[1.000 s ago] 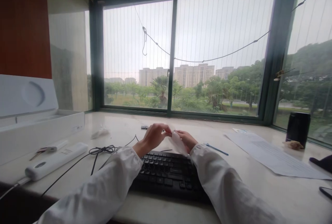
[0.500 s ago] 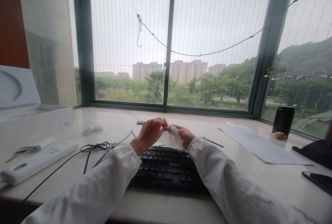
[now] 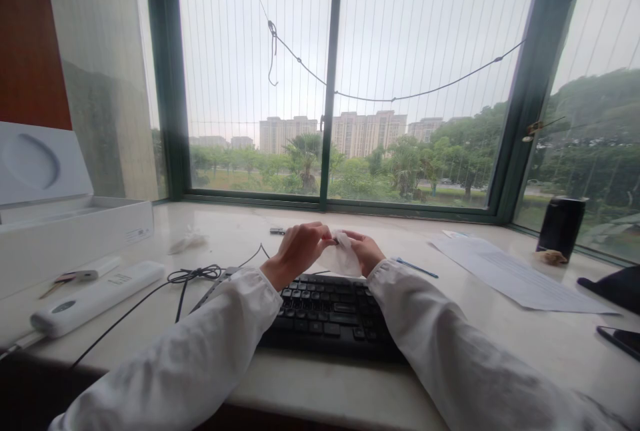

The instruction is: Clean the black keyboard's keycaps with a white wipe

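Above the back edge of a black keyboard [image 3: 325, 328], my two hands are close together. My right hand [image 3: 369, 254] grips a thin white tissue [image 3: 347, 262], which hangs down from its fingers. The fingers of my left hand [image 3: 300, 252] are closed in a pinch at the tissue's upper left edge. A tiny dark spot shows between the fingertips of both hands; it is too small to name. My left fingertips partly hide what they pinch.
A black cable [image 3: 193, 275] lies left of the keyboard, near a white power bank [image 3: 100, 298] and an open white box [image 3: 120, 224]. Crumpled tissue [image 3: 189, 240] lies behind. To the right are a blue pen [image 3: 417, 268], paper sheets [image 3: 510, 278], a dark can [image 3: 561, 228] and a phone [image 3: 620, 339].
The whole scene has shifted a little to the right in the picture as my head turned. Both hands stay together at the tissue, with only slight finger movement.
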{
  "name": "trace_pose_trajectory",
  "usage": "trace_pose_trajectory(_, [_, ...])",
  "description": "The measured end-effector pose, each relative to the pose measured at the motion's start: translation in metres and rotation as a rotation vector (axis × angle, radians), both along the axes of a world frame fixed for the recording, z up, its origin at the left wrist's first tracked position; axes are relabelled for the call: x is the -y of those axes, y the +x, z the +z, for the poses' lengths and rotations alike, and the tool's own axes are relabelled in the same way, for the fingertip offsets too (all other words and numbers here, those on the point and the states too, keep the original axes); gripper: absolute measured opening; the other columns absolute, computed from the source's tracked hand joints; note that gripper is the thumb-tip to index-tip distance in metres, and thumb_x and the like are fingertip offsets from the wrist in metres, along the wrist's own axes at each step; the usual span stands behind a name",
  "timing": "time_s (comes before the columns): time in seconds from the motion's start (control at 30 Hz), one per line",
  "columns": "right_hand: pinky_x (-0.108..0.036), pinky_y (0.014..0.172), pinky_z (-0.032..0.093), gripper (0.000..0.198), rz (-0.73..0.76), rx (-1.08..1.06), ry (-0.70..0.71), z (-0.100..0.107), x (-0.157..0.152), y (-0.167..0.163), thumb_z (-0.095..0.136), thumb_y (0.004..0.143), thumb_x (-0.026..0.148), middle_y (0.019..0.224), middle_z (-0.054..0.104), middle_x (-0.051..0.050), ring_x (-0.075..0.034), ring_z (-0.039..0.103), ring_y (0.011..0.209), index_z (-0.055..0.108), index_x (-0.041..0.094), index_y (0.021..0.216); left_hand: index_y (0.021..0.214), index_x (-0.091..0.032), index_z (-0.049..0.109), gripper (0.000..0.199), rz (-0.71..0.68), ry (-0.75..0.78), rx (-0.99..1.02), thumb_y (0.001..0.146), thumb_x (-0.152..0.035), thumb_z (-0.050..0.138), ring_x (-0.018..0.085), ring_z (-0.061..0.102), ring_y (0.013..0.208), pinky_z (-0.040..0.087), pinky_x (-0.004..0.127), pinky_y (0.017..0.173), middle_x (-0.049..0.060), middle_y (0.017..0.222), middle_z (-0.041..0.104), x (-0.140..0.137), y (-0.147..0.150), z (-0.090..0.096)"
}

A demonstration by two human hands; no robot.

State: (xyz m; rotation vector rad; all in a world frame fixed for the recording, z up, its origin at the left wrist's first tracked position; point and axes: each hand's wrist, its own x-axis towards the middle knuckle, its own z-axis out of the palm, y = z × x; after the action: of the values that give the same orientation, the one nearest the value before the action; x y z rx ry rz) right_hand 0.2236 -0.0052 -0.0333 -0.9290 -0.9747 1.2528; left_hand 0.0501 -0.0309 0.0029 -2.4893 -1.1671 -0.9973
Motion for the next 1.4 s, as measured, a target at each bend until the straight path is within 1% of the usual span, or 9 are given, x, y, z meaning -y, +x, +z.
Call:
trace_pose_trajectory(0.13, [-0.027,0.058,0.051,0.036,0.108,-0.026,0.034,0.001,0.003,0.002,0.083,0.056,0.023,0.067,0.072,-0.004,-0.016,0.065,0.059,0.071,0.013,0.089,0.09,-0.022,0.069,0.022,0.047,0.005,-0.006,0.088,-0.04,0.057,0.021,0.065,0.082,0.044,0.029,0.071,0.004,0.091,0.071,0.0,0.001,0.001])
trace_pose_trajectory(0.27, [-0.025,0.062,0.05,0.042,0.188,0.034,0.115,0.003,0.01,-0.002,0.084,0.058,0.035,0.079,0.074,-0.005,-0.015,0.065,0.066,0.073,0.014,0.092,0.09,-0.022,0.07,0.023,0.07,0.008,-0.012,0.09,-0.037,0.053,0.022,0.065,0.082,0.045,0.03,0.073,0.005,0.092,0.071,0.001,0.001,-0.001])
trace_pose_trajectory(0.4, [-0.026,0.07,0.051,0.042,0.247,0.076,0.108,0.002,0.01,-0.004,0.085,0.057,0.036,0.082,0.074,-0.006,-0.016,0.067,0.073,0.074,0.014,0.092,0.092,-0.025,0.071,0.022,0.063,-0.04,-0.015,0.091,-0.033,0.051,0.022,0.065,0.084,0.046,0.03,0.074,0.004,0.092,0.071,0.001,0.001,-0.002])
trace_pose_trajectory(0.6, [-0.025,0.065,0.05,0.033,0.137,0.079,0.073,-0.005,-0.001,0.001,0.084,0.06,0.035,0.073,0.072,-0.005,-0.015,0.064,0.065,0.073,0.013,0.081,0.096,-0.023,0.072,0.03,0.029,-0.065,-0.026,0.093,-0.036,0.045,0.022,0.065,0.088,0.046,0.031,0.078,0.005,0.095,0.071,0.002,0.003,-0.002])
trace_pose_trajectory(0.73, [-0.022,0.059,0.046,0.03,0.218,0.107,0.035,-0.008,-0.003,0.001,0.082,0.063,0.036,0.065,0.069,-0.004,-0.011,0.058,0.058,0.071,0.01,0.073,0.094,-0.023,0.071,0.028,0.04,-0.039,-0.023,0.093,-0.036,0.046,0.023,0.064,0.088,0.045,0.032,0.077,0.006,0.095,0.071,0.0,0.002,-0.003])
trace_pose_trajectory(0.9, [-0.023,0.05,0.04,0.029,0.241,0.16,-0.042,-0.011,0.0,-0.001,0.077,0.071,0.038,0.053,0.063,-0.002,-0.009,0.05,0.048,0.068,0.011,0.067,0.094,-0.023,0.071,0.027,0.019,-0.048,-0.036,0.093,-0.034,0.047,0.022,0.065,0.087,0.045,0.032,0.076,0.006,0.094,0.071,-0.001,0.001,-0.006])
trace_pose_trajectory(1.13, [-0.027,0.062,0.049,0.03,0.324,0.168,-0.054,-0.014,0.001,0.0,0.085,0.058,0.024,0.068,0.071,-0.005,-0.015,0.063,0.06,0.072,0.011,0.081,0.093,-0.023,0.072,0.026,0.044,-0.081,-0.061,0.091,-0.034,0.049,0.022,0.065,0.087,0.047,0.031,0.076,0.006,0.094,0.071,-0.002,0.0,-0.007])
trace_pose_trajectory(1.3, [-0.028,0.062,0.048,0.026,0.233,0.119,0.012,-0.017,-0.006,-0.001,0.083,0.059,0.021,0.066,0.071,-0.005,-0.016,0.063,0.061,0.073,0.009,0.08,0.095,-0.025,0.072,0.026,0.024,-0.018,-0.073,0.092,-0.036,0.048,0.023,0.066,0.084,0.047,0.032,0.073,0.005,0.094,0.071,-0.006,-0.001,-0.009])
trace_pose_trajectory(1.4, [-0.028,0.064,0.049,0.023,0.183,0.083,0.028,-0.017,-0.01,-0.001,0.082,0.061,0.021,0.067,0.071,-0.005,-0.016,0.064,0.063,0.074,0.01,0.079,0.096,-0.026,0.071,0.023,-0.016,-0.042,-0.075,0.091,-0.037,0.052,0.022,0.066,0.085,0.047,0.031,0.075,0.004,0.098,0.071,-0.006,-0.001,-0.009])
